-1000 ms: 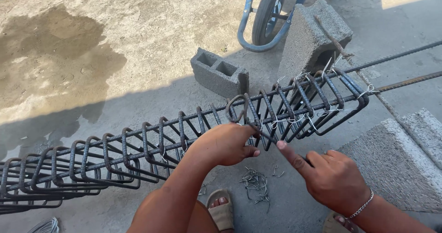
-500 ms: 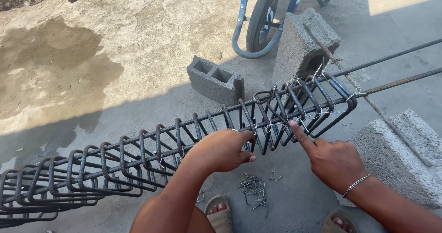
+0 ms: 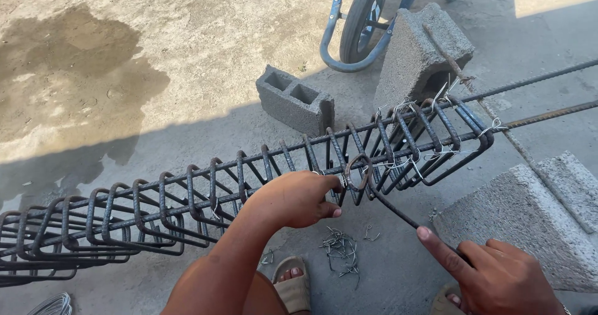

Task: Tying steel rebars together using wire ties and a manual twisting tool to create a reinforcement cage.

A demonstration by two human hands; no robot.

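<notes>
The rebar cage (image 3: pixel 261 184) lay on its side across the concrete floor (image 3: pixel 187 60), running from the lower left edge of the view up toward the right, where its long bars (image 3: pixel 536 78) ran on past the last stirrup. The left hand (image 3: pixel 293 198) was closed over a front long bar near the middle of the cage, fingers curled round it, touching the steel. The right hand (image 3: pixel 498 277) gripped the handle end of a hooked tying tool (image 3: pixel 386 203), forefinger laid straight along the shaft; the tool's curled tip sat at a stirrup joint just beside the left hand. Whether a wire was caught in the hook could not be made out with certainty.

A small heap of cut tie wires (image 3: pixel 341 249) lay on the floor below the cage, near a sandalled foot (image 3: pixel 293 284). A hollow concrete block (image 3: pixel 296 100) stood behind the cage; a larger block (image 3: pixel 423 50) stood by the cage's right end, and a third block (image 3: pixel 529 215) lay at the lower right. A blue wheelbarrow (image 3: pixel 367 22) stood at the top edge.
</notes>
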